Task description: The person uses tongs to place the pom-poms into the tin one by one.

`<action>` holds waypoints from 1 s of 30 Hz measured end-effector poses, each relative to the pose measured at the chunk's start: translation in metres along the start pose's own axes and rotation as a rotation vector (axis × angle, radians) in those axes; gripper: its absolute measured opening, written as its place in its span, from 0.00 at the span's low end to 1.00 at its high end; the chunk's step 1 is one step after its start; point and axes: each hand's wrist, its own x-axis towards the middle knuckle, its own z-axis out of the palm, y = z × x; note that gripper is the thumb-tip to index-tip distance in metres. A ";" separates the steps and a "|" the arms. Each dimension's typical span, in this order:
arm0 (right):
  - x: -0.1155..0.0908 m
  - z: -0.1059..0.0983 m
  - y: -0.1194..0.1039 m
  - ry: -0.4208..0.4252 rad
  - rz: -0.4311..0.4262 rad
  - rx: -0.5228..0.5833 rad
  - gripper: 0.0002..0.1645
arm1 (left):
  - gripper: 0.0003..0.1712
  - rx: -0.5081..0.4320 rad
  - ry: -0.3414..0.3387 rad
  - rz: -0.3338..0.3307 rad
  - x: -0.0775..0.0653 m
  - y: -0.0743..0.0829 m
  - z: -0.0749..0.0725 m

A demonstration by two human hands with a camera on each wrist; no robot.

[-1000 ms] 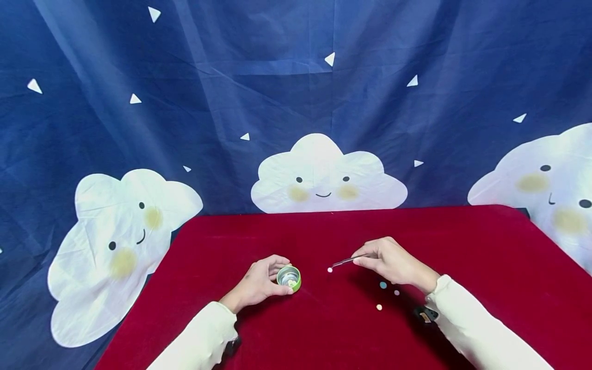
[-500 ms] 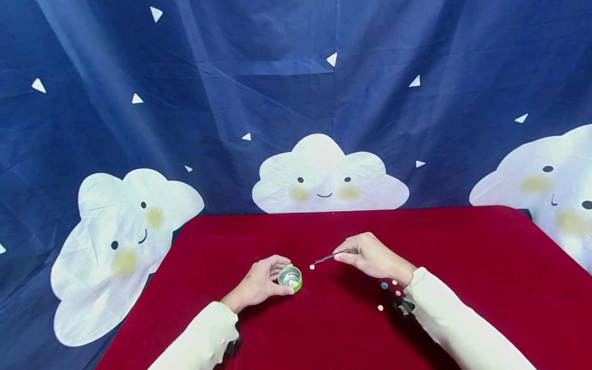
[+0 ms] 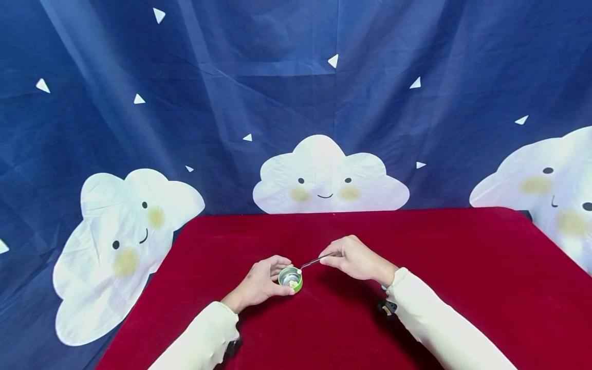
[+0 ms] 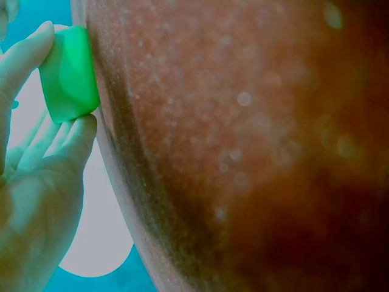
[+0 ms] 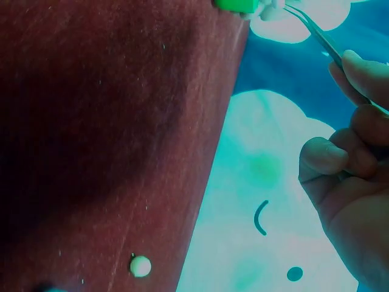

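My left hand (image 3: 258, 283) holds a small round tin (image 3: 300, 286), green outside and silvery inside, thumb on the near side and fingers on the far side. Several pale bits (image 3: 293, 283) lie in its bottom. The left wrist view shows the tin's green wall (image 4: 70, 76) between thumb and fingers. My right hand (image 3: 353, 258) pinches metal tweezers (image 3: 315, 261), their tips pointing left. At the tips a small whitish ball (image 3: 299, 271) is over the tin's right rim. Tin and tweezers (image 5: 325, 42) also meet at the top of the right wrist view.
A red cloth (image 3: 231, 236) covers the table. One pale ball (image 5: 140, 266) lies on it in the right wrist view; in the head view my right sleeve (image 3: 430, 308) hides most of that area. Behind hangs a blue curtain (image 3: 287, 103) with cloud prints.
My right hand has moved left, bringing the tweezers and the whitish ball from the open cloth to the tin's rim. My left hand and the tin have stayed nearly still.
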 end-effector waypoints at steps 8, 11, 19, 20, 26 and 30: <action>0.004 0.009 0.000 -0.019 0.010 -0.021 0.07 | 0.34 0.003 -0.003 0.021 0.000 -0.001 0.001; 0.003 0.011 0.002 -0.034 0.028 -0.027 0.07 | 0.34 0.004 -0.004 0.023 0.000 -0.001 0.000; -0.001 0.007 0.004 -0.033 0.034 -0.043 0.07 | 0.35 -0.006 -0.002 0.021 -0.001 0.002 0.000; -0.002 0.007 0.004 -0.032 0.031 -0.044 0.07 | 0.35 -0.006 -0.001 0.021 -0.001 0.003 0.000; -0.007 0.001 0.005 -0.014 0.044 -0.031 0.07 | 0.34 0.006 -0.002 0.006 0.000 0.001 -0.001; -0.012 -0.005 0.005 -0.008 0.053 -0.026 0.07 | 0.34 0.015 -0.009 0.005 0.000 -0.002 -0.001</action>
